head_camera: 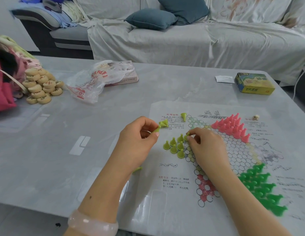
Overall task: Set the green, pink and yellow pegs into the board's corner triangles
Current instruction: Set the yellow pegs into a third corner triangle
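The paper board (233, 150) lies flat on the table at the right. Pink pegs (231, 126) fill its far corner triangle, and green pegs (262, 186) fill the near right one. Several yellow-green pegs (175, 146) stand in the left corner triangle. My right hand (206, 147) pinches one yellow-green peg (186, 136) at that triangle's edge. Just left of the board, my left hand (139, 138) pinches a few yellow-green pegs (161, 126). One loose yellow-green peg (183, 115) lies on the board's far left part; another (137, 169) peeks out under my left forearm.
A pile of wooden chess discs (41, 86) and a plastic bag (90, 82) over a flat box sit at the far left of the table. A yellow box (254, 83) and a paper slip (224, 79) lie far right. A sofa stands beyond.
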Action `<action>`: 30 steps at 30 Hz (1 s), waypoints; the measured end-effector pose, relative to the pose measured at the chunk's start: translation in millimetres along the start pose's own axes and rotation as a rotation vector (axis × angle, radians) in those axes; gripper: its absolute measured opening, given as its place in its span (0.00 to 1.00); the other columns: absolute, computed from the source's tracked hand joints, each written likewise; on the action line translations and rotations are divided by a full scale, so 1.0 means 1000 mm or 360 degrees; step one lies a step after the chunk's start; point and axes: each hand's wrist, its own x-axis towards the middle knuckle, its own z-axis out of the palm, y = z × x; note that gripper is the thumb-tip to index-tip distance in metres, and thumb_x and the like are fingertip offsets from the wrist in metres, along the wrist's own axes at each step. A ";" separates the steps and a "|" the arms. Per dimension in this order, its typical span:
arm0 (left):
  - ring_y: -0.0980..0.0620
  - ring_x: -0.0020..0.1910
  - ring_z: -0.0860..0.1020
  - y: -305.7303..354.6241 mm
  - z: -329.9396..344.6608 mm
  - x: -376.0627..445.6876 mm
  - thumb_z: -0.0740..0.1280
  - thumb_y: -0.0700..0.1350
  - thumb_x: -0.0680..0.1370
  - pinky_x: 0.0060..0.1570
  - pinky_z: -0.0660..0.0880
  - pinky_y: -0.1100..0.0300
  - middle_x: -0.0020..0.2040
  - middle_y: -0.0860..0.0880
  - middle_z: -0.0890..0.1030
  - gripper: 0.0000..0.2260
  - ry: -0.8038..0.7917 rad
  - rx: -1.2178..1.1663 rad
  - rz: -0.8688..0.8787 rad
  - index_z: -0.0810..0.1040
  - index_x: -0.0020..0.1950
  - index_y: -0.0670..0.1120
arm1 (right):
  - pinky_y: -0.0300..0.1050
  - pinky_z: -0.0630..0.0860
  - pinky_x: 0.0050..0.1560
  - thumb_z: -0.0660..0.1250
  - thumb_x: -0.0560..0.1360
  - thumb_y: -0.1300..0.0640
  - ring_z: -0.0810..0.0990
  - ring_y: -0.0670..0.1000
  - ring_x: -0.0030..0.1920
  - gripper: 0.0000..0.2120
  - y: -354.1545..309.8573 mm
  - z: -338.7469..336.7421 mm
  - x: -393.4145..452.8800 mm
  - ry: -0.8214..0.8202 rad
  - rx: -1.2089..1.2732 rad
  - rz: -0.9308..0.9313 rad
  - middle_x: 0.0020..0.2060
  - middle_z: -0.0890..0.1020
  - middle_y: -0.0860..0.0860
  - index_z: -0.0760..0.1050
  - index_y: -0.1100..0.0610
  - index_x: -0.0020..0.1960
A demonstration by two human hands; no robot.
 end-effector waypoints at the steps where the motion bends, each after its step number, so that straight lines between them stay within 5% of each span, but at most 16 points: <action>1: 0.56 0.39 0.75 0.000 0.000 0.000 0.67 0.38 0.74 0.43 0.71 0.66 0.39 0.56 0.78 0.09 -0.0008 0.0000 -0.0003 0.76 0.40 0.52 | 0.40 0.65 0.37 0.61 0.76 0.55 0.73 0.48 0.41 0.09 0.000 0.000 0.000 0.0000 -0.0005 0.0000 0.43 0.78 0.51 0.78 0.53 0.52; 13: 0.56 0.39 0.75 -0.002 0.001 0.000 0.67 0.38 0.74 0.43 0.69 0.65 0.38 0.56 0.78 0.10 -0.0046 0.0036 0.0010 0.76 0.40 0.54 | 0.34 0.60 0.31 0.61 0.76 0.55 0.70 0.48 0.41 0.08 0.000 0.002 0.000 0.0014 -0.0061 -0.0024 0.40 0.74 0.48 0.77 0.53 0.52; 19: 0.57 0.39 0.75 -0.002 0.001 0.000 0.67 0.38 0.74 0.42 0.70 0.67 0.38 0.56 0.78 0.10 -0.0053 0.0084 0.0011 0.77 0.39 0.53 | 0.40 0.65 0.40 0.61 0.76 0.56 0.70 0.47 0.42 0.10 0.001 0.002 -0.001 -0.0010 -0.0020 -0.0029 0.41 0.74 0.48 0.75 0.54 0.56; 26: 0.62 0.36 0.78 0.004 0.003 -0.003 0.68 0.35 0.72 0.41 0.72 0.73 0.36 0.56 0.80 0.11 -0.0143 -0.0057 -0.0027 0.78 0.38 0.52 | 0.31 0.69 0.39 0.62 0.75 0.58 0.75 0.43 0.38 0.08 -0.015 -0.027 -0.014 0.0191 0.0431 -0.0163 0.37 0.78 0.43 0.78 0.53 0.52; 30: 0.61 0.34 0.79 0.010 0.011 -0.007 0.69 0.34 0.71 0.38 0.73 0.73 0.34 0.54 0.81 0.09 -0.0246 -0.0191 -0.0010 0.77 0.39 0.48 | 0.33 0.74 0.41 0.65 0.73 0.56 0.77 0.41 0.39 0.07 -0.034 -0.030 -0.032 -0.0143 0.0759 -0.0288 0.36 0.81 0.41 0.79 0.47 0.48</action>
